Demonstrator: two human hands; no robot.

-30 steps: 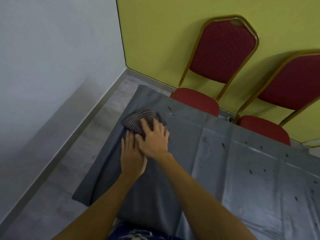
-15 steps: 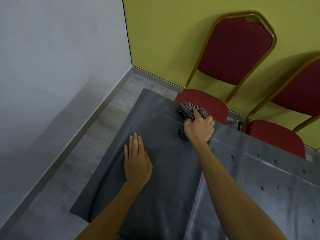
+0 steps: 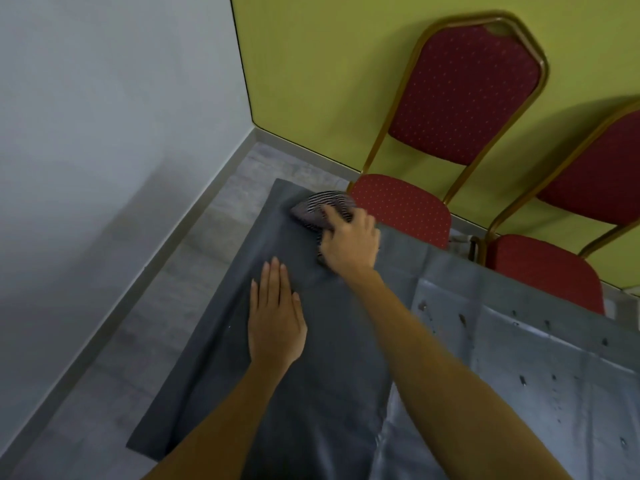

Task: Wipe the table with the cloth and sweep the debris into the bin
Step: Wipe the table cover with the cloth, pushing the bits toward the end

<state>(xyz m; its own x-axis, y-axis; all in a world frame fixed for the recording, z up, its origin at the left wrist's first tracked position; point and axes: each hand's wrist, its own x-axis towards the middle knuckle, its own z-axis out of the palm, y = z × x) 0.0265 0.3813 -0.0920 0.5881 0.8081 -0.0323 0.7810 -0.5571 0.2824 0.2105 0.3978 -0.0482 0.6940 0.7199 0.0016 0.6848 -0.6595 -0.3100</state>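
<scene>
A grey-covered table (image 3: 311, 393) fills the lower middle and right of the head view. A black-and-white striped cloth (image 3: 322, 207) lies bunched near the table's far left corner. My right hand (image 3: 349, 242) grips the cloth from its near side, fingers curled over it. Closer to me and to the left, my left hand (image 3: 275, 320) presses flat on the table cover with straight fingers. Several small dark bits of debris (image 3: 462, 318) dot the lighter grey part of the table at the right. No bin is in view.
Two red padded chairs with gold frames (image 3: 460, 98) (image 3: 543, 268) stand against the yellow wall beyond the table's far edge. A grey floor strip (image 3: 173, 289) runs between the table's left edge and the white wall.
My right hand carried the cloth from beside the left hand to the far edge by the chair, then slid it left toward the far corner. My left hand stayed flat in place.
</scene>
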